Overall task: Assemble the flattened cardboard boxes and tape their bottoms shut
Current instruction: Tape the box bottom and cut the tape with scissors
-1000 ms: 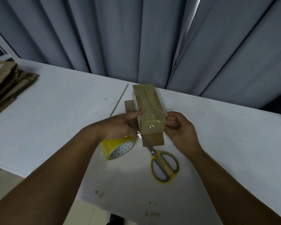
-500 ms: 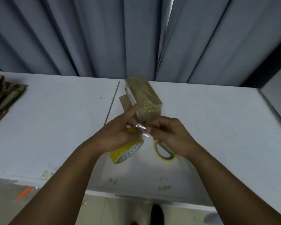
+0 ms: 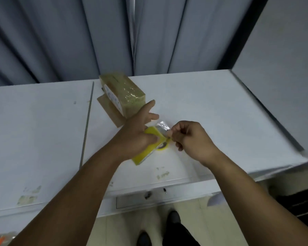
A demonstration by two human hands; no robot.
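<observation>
A small cardboard box (image 3: 124, 91), wrapped in shiny clear tape, stands on the white table (image 3: 212, 107) with its open flaps spread beneath it. Just in front of it my left hand (image 3: 137, 134) grips the yellow tape roll (image 3: 148, 148), index finger and another finger stretched out toward the box. My right hand (image 3: 188, 137) pinches the loose end of clear tape (image 3: 163, 126) pulled from the roll. Yellow-handled scissors (image 3: 163, 147) lie under the roll, mostly hidden.
Grey curtains hang behind the table. A thin seam (image 3: 87, 119) runs across the tabletop on the left. The table's right edge (image 3: 267, 112) meets a grey wall. My shoes (image 3: 172, 221) stand on the tiled floor below the front edge.
My hands came off the box and moved toward me. The left hand lifted the tape roll and the right pulled out a short strip. The view swung right, so the flat cardboard stack left the frame.
</observation>
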